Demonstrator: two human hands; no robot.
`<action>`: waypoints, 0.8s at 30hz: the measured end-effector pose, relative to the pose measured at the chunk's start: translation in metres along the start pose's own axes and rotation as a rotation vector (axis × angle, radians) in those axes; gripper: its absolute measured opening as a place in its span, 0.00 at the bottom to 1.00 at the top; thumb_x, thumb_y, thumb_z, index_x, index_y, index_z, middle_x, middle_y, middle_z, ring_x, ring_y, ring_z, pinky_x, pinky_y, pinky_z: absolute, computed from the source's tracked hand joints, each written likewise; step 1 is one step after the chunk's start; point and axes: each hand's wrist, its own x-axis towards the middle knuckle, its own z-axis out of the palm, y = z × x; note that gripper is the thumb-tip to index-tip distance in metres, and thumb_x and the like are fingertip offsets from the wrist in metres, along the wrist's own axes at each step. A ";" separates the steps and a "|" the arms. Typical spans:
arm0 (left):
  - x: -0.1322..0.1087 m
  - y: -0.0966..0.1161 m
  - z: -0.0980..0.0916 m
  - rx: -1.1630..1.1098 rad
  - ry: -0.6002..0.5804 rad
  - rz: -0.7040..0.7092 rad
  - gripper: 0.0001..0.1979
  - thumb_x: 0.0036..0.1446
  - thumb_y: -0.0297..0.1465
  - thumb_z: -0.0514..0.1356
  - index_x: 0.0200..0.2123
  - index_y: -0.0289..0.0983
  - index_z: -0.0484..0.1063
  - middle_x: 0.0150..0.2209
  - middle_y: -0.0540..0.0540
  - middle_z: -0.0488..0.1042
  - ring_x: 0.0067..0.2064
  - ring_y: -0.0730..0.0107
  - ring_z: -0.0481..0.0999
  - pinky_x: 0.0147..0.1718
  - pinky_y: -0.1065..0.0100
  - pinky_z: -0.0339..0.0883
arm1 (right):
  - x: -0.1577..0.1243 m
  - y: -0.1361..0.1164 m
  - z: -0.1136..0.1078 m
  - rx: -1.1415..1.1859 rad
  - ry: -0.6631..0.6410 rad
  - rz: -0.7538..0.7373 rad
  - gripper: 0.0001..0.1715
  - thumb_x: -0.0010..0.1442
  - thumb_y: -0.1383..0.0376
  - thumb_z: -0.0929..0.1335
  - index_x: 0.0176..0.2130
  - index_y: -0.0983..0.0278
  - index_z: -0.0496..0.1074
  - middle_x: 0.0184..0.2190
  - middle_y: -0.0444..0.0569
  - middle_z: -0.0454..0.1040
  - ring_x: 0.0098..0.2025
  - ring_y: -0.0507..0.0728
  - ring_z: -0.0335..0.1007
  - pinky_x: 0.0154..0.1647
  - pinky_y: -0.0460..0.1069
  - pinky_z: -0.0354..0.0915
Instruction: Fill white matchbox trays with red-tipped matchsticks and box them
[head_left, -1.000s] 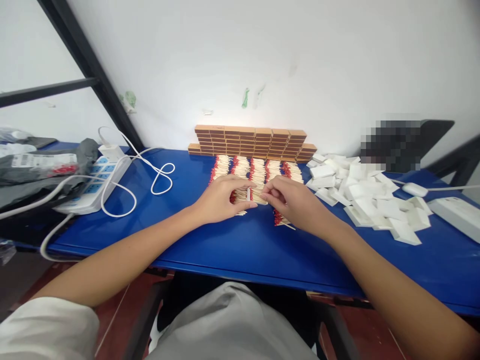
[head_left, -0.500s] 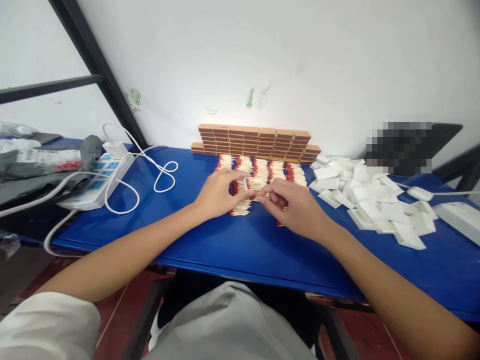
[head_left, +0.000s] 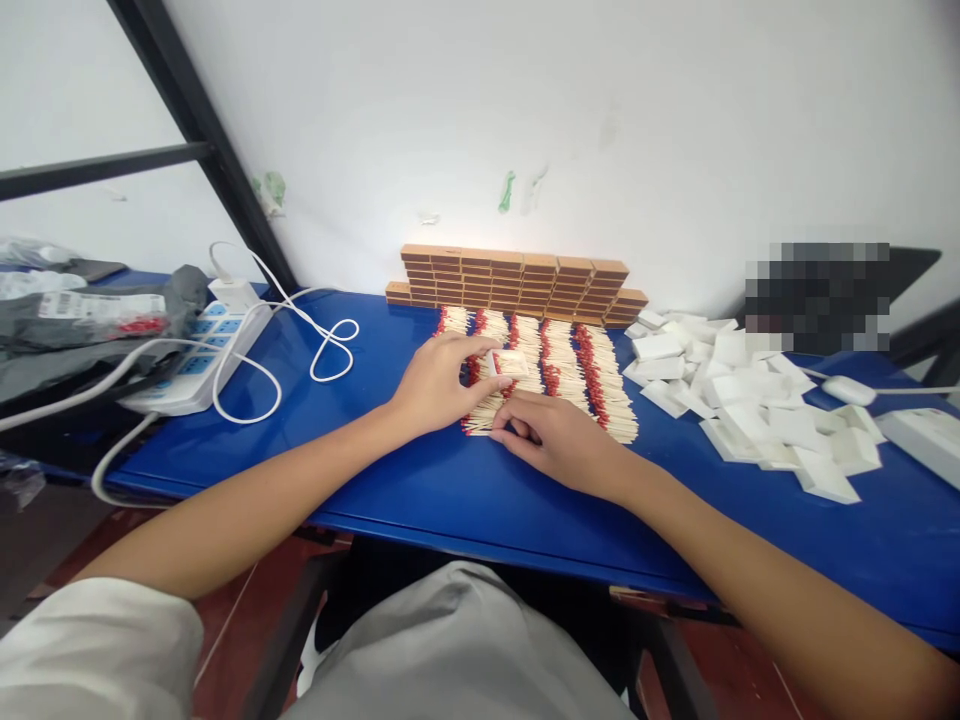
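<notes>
My left hand (head_left: pixel 439 380) pinches a small white matchbox tray (head_left: pixel 509 364) between thumb and fingers. Pale matchsticks with red heads lie inside the tray. Below and right of it, my right hand (head_left: pixel 551 435) has its fingers curled down at the near end of the rows of matches (head_left: pixel 609 390). Whether a match is between its fingertips is hidden. Several rows of red-headed matches run back from my hands. Behind them stands a stacked wall of brown matchboxes (head_left: pixel 517 285).
A heap of white matchbox trays (head_left: pixel 757 390) lies on the blue table (head_left: pixel 420 500) to the right. At the left are a power strip (head_left: pixel 199 360), looping white cables (head_left: pixel 330 350) and grey plastic bags (head_left: pixel 82 330). A dark screen-like panel (head_left: pixel 847 300) leans at the back right.
My right hand has moved from the tray's edge down and slightly left to the near end of the matches. My left hand still holds the tray in about the same place.
</notes>
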 end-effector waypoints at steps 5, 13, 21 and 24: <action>0.000 0.000 0.000 0.005 -0.010 0.010 0.19 0.61 0.42 0.70 0.52 0.40 0.80 0.51 0.43 0.83 0.53 0.55 0.81 0.56 0.55 0.73 | 0.000 -0.002 -0.002 0.000 -0.033 0.015 0.04 0.70 0.66 0.68 0.39 0.61 0.72 0.30 0.43 0.69 0.29 0.53 0.63 0.32 0.48 0.58; 0.000 -0.002 0.001 0.011 -0.018 0.016 0.19 0.60 0.41 0.71 0.52 0.40 0.80 0.51 0.43 0.83 0.53 0.55 0.81 0.56 0.54 0.73 | -0.001 -0.003 -0.006 -0.001 -0.070 0.020 0.05 0.70 0.65 0.67 0.39 0.61 0.71 0.30 0.43 0.70 0.28 0.53 0.62 0.32 0.48 0.58; 0.000 -0.003 0.002 0.010 -0.027 0.039 0.21 0.60 0.42 0.71 0.52 0.39 0.80 0.49 0.42 0.83 0.51 0.55 0.81 0.55 0.55 0.73 | -0.004 -0.007 -0.012 -0.001 -0.122 0.039 0.06 0.73 0.64 0.65 0.41 0.61 0.71 0.33 0.46 0.72 0.32 0.54 0.67 0.35 0.49 0.61; 0.001 -0.004 0.001 0.045 -0.040 0.047 0.20 0.60 0.41 0.71 0.53 0.39 0.80 0.46 0.43 0.83 0.49 0.55 0.81 0.52 0.56 0.73 | -0.005 -0.005 -0.021 0.015 -0.080 0.042 0.07 0.73 0.63 0.64 0.40 0.60 0.70 0.35 0.46 0.72 0.33 0.55 0.67 0.36 0.50 0.61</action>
